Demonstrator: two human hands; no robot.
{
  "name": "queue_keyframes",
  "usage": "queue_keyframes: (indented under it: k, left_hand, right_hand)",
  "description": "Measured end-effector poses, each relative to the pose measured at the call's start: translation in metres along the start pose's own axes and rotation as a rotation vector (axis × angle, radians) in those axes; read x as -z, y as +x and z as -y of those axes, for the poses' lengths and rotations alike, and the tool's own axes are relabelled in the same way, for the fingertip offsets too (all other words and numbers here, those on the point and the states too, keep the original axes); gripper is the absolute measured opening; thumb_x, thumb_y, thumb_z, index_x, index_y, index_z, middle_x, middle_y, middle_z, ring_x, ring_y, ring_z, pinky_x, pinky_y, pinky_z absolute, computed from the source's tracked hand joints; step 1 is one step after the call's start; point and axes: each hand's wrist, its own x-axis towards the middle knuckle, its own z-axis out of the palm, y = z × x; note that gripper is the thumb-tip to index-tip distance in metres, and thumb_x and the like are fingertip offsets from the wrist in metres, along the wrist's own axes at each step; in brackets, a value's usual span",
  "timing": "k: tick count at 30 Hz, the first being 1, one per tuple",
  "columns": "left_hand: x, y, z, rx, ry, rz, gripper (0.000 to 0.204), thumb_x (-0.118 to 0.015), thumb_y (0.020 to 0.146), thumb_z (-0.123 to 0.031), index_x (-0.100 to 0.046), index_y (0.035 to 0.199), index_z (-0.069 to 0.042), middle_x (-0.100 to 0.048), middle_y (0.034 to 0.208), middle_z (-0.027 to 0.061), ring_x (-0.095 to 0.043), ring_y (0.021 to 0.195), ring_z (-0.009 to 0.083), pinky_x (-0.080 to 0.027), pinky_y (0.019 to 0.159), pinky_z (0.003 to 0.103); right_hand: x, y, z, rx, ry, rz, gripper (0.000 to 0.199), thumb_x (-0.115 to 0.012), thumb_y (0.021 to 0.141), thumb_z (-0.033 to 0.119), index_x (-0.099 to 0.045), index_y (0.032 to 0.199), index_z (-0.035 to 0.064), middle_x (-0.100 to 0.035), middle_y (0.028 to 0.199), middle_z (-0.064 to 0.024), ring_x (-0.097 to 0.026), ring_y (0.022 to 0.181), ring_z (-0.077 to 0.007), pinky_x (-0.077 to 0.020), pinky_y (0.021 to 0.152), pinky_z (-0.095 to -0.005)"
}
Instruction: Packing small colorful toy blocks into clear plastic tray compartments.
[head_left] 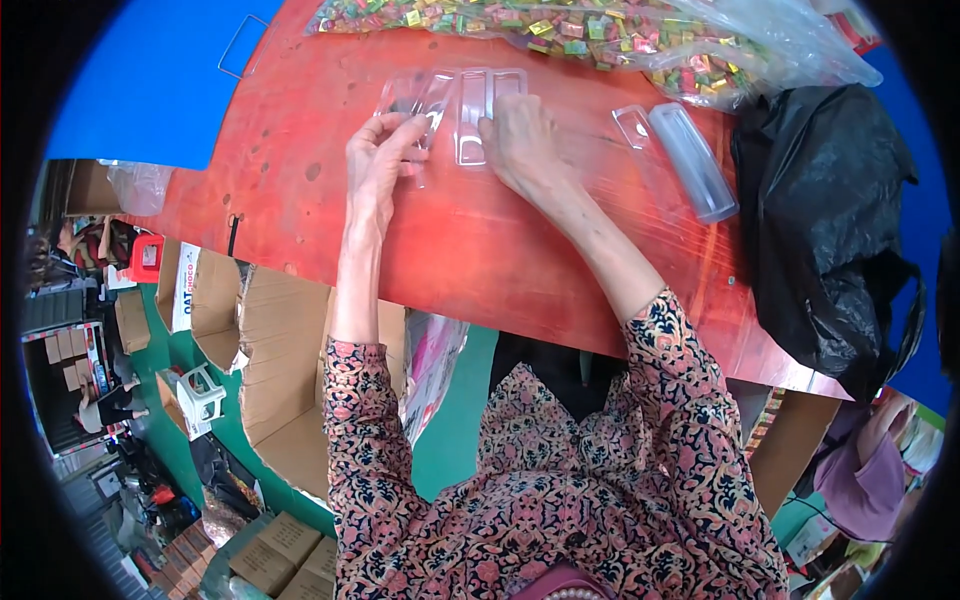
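"Clear tray (473, 118) in front of us: where does it lie?"

"Flat on the red tabletop (290, 190), on our side of the bag of wrapped sweets (590, 32)."

"And its long axis?"

"Nearly straight away from us, near end to far end."

"Which hand is nearer?"

"Our right hand (525, 145); it reaches over the tray's right side."

"Is that grip clenched on it?"

"We cannot tell, because the back of the hand hides what it may be grasping."

"And our left hand (374, 165)?"

"That grip pinches a clear plastic piece (437, 98), which slants with its far end toward the tray."

"So from the left grip, the tray lies rightward?"

"Yes, just beside the piece we hold."
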Motion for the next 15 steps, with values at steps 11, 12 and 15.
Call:
queue_keyframes:
  k: [11,12,15]
  left_hand:
    - [0.008,0.001,0.005,0.009,-0.035,0.054,0.028,-0.067,0.083,-0.022,-0.060,0.100,-0.002,-0.066,0.086,0.0067,-0.063,0.068,0.0110,-0.048,0.057,0.021]
    - [0.008,0.002,0.003,0.017,-0.035,0.050,0.028,-0.067,0.083,-0.022,-0.059,0.100,-0.001,-0.066,0.086,0.0072,-0.063,0.068,0.0115,-0.049,0.057,0.021]
    - [0.013,0.005,0.004,0.030,-0.050,0.044,0.030,-0.067,0.083,-0.022,-0.059,0.101,0.000,-0.066,0.088,0.0082,-0.064,0.069,0.0127,-0.049,0.058,0.022]
  right_hand:
    - [-0.018,0.005,0.011,0.058,0.101,-0.077,0.019,-0.061,0.075,0.011,-0.061,0.067,-0.0070,-0.059,0.069,-0.0293,-0.061,0.070,-0.0464,-0.0507,0.061,-0.0496]
    - [-0.019,0.006,0.012,0.058,0.104,-0.078,0.019,-0.061,0.075,0.011,-0.061,0.067,-0.0070,-0.059,0.069,-0.0293,-0.061,0.070,-0.0464,-0.0507,0.061,-0.0496]
    - [-0.018,0.008,0.023,-0.021,0.085,-0.010,0.010,-0.057,0.072,0.000,-0.066,0.073,-0.0043,-0.063,0.078,-0.0268,-0.064,0.079,-0.0422,-0.0541,0.065,-0.0458]
